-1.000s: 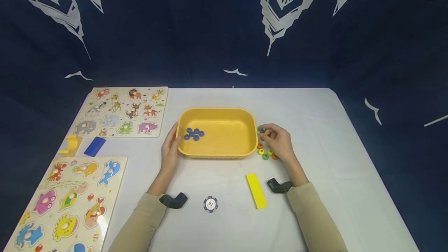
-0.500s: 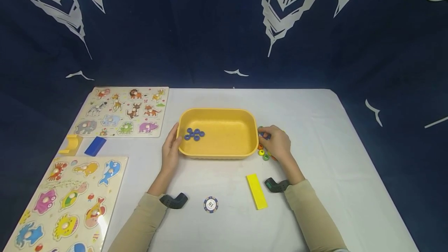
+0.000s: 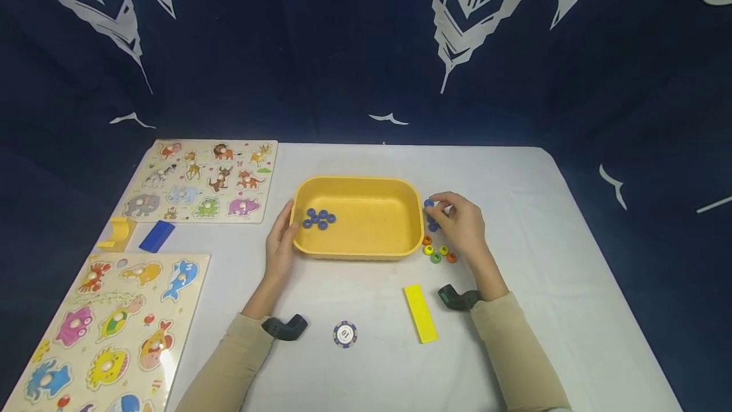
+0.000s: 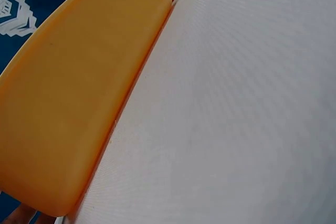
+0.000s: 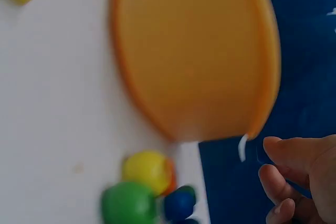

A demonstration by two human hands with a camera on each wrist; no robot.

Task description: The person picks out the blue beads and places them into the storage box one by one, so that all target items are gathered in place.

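In the head view, a yellow tray [image 3: 372,221] stands mid-table with several blue beads [image 3: 315,219] near its left end. My left hand [image 3: 279,248] holds the tray's left side, thumb at the rim and fingers along the wall. Just past the right side, my right hand [image 3: 464,224] pinches a blue bead [image 3: 429,203] between thumb and forefinger. More blue beads lie right under those fingertips, partly hidden. Closer to the person sit orange, yellow and green beads [image 3: 436,258]. The right wrist view shows the thumb [image 5: 294,150] and forefinger close together beside the tray's end.
Two picture puzzle boards [image 3: 200,181] [image 3: 117,329] lie at the left, with a yellow curved block [image 3: 117,234] and a blue block [image 3: 157,236] between them. A poker chip [image 3: 345,334] and a yellow block [image 3: 420,314] lie in front of the tray.
My right hand dipped over the blue beads, then drew back slightly to the right with a bead at its fingertips, uncovering the coloured beads below. My left hand and the tray stay put.
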